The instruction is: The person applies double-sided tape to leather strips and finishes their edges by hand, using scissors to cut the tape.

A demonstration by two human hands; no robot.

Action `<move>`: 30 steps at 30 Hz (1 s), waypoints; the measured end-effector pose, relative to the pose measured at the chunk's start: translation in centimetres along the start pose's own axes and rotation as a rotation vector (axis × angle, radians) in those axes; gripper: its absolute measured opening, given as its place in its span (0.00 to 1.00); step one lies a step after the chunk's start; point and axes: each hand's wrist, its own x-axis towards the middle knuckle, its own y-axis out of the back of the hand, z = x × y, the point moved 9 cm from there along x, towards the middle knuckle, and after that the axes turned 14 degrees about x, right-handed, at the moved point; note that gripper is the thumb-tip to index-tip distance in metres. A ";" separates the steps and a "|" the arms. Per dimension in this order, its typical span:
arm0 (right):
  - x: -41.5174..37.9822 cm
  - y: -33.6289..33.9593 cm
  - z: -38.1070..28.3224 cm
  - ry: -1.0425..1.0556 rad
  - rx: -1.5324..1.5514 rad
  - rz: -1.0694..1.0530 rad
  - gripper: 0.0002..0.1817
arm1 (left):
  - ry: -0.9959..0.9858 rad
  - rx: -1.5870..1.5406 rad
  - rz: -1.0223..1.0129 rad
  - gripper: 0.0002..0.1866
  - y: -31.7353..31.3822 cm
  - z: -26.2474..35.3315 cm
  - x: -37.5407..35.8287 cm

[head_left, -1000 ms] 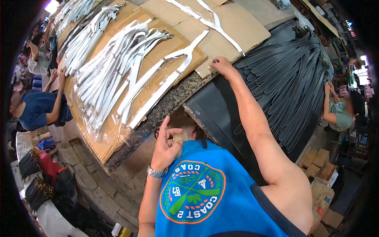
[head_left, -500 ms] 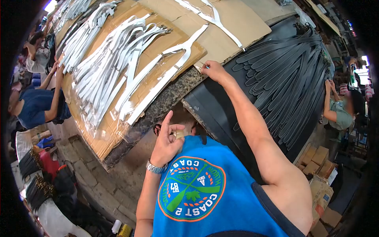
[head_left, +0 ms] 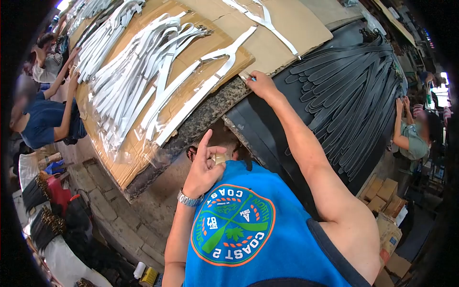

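My left hand [head_left: 203, 167], with a metal watch on its wrist, is in front of the blue shirt. Its index finger points up while the thumb and other fingers pinch a small beige, flat piece [head_left: 219, 158]. My right hand [head_left: 262, 86] reaches to the table edge, fingers closed on a small thin item, pale with a bluish bit, too small to name. Just left of it, white elastic suspenders [head_left: 224, 67] lie in a Y shape on cardboard [head_left: 244, 57]. Another white pair [head_left: 265, 21] lies beyond.
A heap of white suspenders [head_left: 138, 71] covers the cardboard at left. Black straps [head_left: 344, 95] fan across a dark surface [head_left: 258, 119] at right. One person [head_left: 45, 119] works at the left edge, another [head_left: 413, 136] at the right. Cardboard boxes [head_left: 385, 191] stand low right.
The view has shifted slightly, so the table things sit a little to the right and lower. Both hands keep nearly the same pose and grip.
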 end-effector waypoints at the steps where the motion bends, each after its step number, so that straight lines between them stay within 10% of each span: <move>1: 0.0 0.1 0.0 -0.004 0.039 -0.023 0.14 | -0.001 0.006 0.001 0.49 0.1 0.0 0.0; 30: -19.0 -4.1 -11.7 -0.332 1.273 -0.633 0.07 | -0.051 -0.236 -0.025 0.25 -0.8 1.4 4.5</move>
